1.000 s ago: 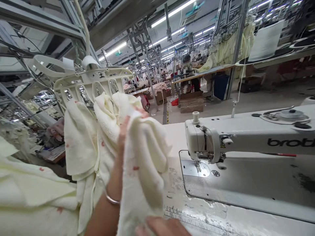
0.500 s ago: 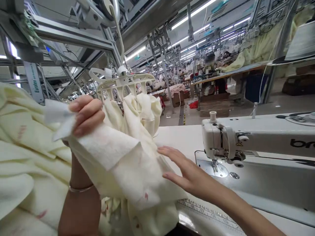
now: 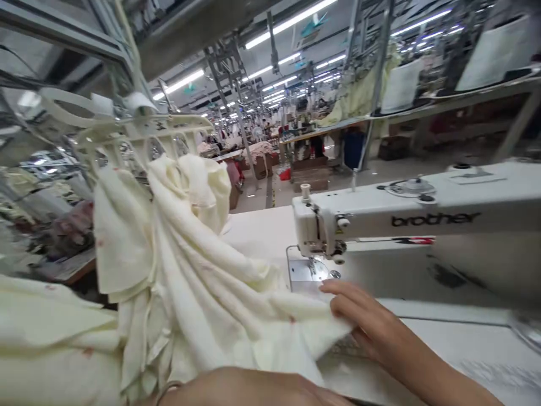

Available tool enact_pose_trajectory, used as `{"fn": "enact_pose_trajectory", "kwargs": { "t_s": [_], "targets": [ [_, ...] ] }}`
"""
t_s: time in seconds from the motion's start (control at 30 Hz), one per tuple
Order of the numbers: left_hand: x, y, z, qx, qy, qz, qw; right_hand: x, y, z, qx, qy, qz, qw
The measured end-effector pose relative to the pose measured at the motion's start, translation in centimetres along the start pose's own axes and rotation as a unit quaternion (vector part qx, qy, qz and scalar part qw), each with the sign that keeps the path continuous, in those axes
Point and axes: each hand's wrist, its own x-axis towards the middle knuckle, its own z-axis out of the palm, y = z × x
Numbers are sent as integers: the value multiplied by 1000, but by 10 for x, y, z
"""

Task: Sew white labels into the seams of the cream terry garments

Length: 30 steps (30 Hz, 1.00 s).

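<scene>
Pale yellow fabric pieces (image 3: 236, 304) with small reddish marks hang in folds from a cream clip hanger (image 3: 147, 132). Their lower part is drawn out to the right over the table. At that outer corner, my right hand (image 3: 367, 316) is closed on the fabric, thumb side partly hidden. My left hand (image 3: 245, 388) lies low at the bottom edge, in front of the cloth. Its back shows blurred and its fingers are out of sight, so I cannot tell what it grips. Just beyond my right hand stands the needle area of a white sewing machine (image 3: 321, 225).
More pale yellow fabric (image 3: 51, 338) lies at the lower left. White thread cones (image 3: 401, 84) stand on a rack at the upper right. A metal rail frame (image 3: 63, 34) runs overhead at the left. Farther back are worktables and an aisle.
The view has swung right. My left hand has dropped from the raised upper cloth piece to the bottom edge. My right hand, earlier spread against the fabric, now pinches its corner, pulled rightward.
</scene>
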Motion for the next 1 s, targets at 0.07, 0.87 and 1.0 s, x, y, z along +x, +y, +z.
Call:
{"fn": "enact_pose_trajectory", "kwargs": {
  "t_s": [0.07, 0.87, 1.0],
  "targets": [
    [20, -6, -2, 7, -11, -16, 1000, -45, 11, -2, -108, -18, 50, 993],
    [58, -80, -107, 490, 231, -382, 749, -27, -29, 32, 47, -57, 285, 956],
    [47, -42, -133, 475, 385, -289, 736, -34, -12, -3, 179, 11, 414, 892]
  ]
}}
